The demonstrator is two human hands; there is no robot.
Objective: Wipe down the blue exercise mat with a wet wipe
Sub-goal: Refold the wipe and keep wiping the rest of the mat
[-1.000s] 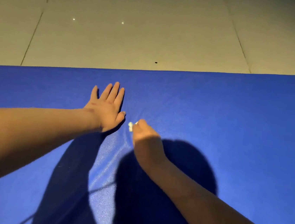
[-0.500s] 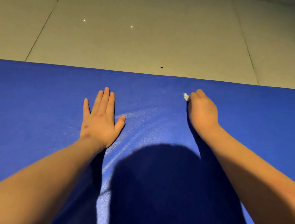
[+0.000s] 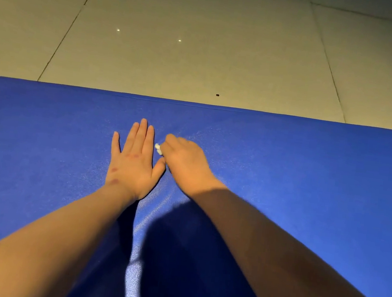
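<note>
Blue mat (image 3: pixel 309 173) on tiled floor (image 3: pixel 204 27) (dark speck (image 3: pixel 217 95) beyond)

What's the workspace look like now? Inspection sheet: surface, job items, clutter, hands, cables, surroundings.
Surface: blue mat lies flat, shiny streaks mid-mat, shadows near the person.
Job's things: wet wipe, small white wad, mostly hidden in the right hand.
Clutter: dark speck on the tiled floor beyond the mat.
Hands: left hand flat on the mat, fingers straight; right hand curled round the wipe.
Cables: nothing seen.
Surroundings: tiled floor pale, two bright spots.
</note>
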